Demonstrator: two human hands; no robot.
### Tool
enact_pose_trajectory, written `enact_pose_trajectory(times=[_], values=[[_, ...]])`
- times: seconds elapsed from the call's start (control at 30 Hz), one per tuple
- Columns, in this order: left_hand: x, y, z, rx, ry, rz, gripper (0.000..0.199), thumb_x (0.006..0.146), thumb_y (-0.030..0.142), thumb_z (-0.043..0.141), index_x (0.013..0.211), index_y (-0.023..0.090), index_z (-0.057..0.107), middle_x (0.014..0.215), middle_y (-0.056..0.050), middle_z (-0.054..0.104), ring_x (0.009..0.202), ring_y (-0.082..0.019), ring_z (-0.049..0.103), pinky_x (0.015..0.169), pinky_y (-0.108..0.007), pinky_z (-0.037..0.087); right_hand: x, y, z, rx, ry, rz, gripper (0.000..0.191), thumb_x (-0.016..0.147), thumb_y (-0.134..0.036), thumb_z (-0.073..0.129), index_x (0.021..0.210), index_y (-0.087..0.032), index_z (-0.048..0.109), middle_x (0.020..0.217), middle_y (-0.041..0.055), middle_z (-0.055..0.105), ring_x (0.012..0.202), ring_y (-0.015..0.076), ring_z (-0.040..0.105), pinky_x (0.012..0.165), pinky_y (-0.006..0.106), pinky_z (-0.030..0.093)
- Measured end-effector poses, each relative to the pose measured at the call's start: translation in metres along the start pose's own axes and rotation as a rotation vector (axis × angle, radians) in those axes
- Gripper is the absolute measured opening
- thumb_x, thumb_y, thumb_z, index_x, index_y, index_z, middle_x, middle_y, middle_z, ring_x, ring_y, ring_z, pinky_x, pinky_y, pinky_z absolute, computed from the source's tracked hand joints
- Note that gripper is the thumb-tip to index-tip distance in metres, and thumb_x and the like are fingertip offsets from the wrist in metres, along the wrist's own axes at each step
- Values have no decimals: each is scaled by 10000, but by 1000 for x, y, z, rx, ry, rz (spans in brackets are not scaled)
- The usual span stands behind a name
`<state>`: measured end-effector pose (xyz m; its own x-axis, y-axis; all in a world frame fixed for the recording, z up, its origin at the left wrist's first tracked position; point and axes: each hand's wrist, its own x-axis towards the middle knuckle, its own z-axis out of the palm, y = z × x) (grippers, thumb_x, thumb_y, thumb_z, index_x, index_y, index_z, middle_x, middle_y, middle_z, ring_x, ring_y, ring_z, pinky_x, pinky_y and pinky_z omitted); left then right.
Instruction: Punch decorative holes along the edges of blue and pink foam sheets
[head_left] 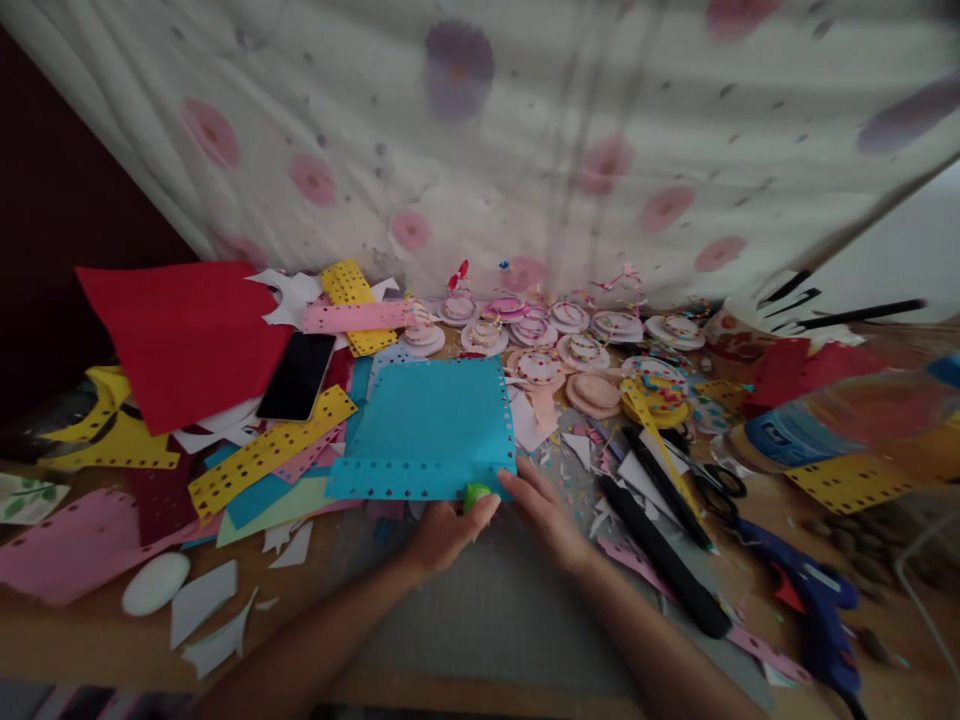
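A blue sheet (pixel 435 410) with punched holes along its edges lies at the centre, over a grey mat. At its front edge my left hand (pixel 450 530) is closed around a small bright green object (pixel 475 494), thumb on top, pressed near the sheet's lower right part. My right hand (pixel 541 510) rests at the sheet's lower right corner with its fingertips on the blue edge, the fingers fairly straight. Whether the right fingers pinch the edge from below is hidden.
Small decorated paper hats (pixel 536 367) crowd the back. A phone (pixel 298 377), red sheet (pixel 195 340) and yellow strips lie left. Right are scissors (pixel 718 488), a black tool (pixel 664 560), a blue glue gun (pixel 817 600), a bottle (pixel 847 415) and a pen cup (pixel 739 328).
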<state>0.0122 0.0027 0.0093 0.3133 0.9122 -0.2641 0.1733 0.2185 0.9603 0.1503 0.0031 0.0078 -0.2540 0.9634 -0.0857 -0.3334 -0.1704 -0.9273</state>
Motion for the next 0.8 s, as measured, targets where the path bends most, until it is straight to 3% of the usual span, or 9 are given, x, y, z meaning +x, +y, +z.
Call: enact_pose_trajectory(times=[0.1, 0.23, 0.33, 0.5, 0.8], values=[[0, 1, -1, -16, -23, -9, 372, 712, 508, 516, 526, 205, 406, 419, 69, 343, 417, -81, 319, 438, -222, 266, 3, -3, -9, -88, 41, -50, 200, 769, -374, 697, 886, -219, 648, 805, -6, 637, 760, 160, 554, 729, 284, 440], [2, 1, -2, -34, -80, 16, 358, 699, 486, 543, 540, 196, 407, 469, 65, 348, 447, -75, 312, 445, -219, 254, 4, 1, -11, -14, 98, -57, 241, 776, -371, 696, 947, -209, 648, 848, 7, 652, 781, 161, 573, 742, 291, 460], [3, 1, -2, -20, -134, 87, 339, 684, 432, 597, 554, 186, 402, 531, 60, 341, 506, -75, 309, 475, -216, 253, 4, 4, -9, 53, 147, -31, 276, 770, -368, 704, 994, -218, 643, 898, 19, 668, 803, 169, 594, 749, 296, 477], [3, 1, -1, 18, -185, 228, 314, 715, 349, 599, 562, 182, 380, 547, 65, 310, 522, -70, 284, 476, -211, 237, 2, 2, -7, 54, 116, -24, 269, 744, -359, 733, 973, -232, 671, 929, 7, 687, 846, 167, 608, 804, 298, 472], [2, -7, -4, -44, -198, 10, 308, 680, 437, 616, 622, 173, 467, 553, 61, 370, 531, -77, 328, 486, -210, 263, 0, 6, -8, 145, 43, 59, 225, 764, -337, 723, 956, -234, 666, 863, -7, 671, 789, 152, 606, 766, 299, 475]])
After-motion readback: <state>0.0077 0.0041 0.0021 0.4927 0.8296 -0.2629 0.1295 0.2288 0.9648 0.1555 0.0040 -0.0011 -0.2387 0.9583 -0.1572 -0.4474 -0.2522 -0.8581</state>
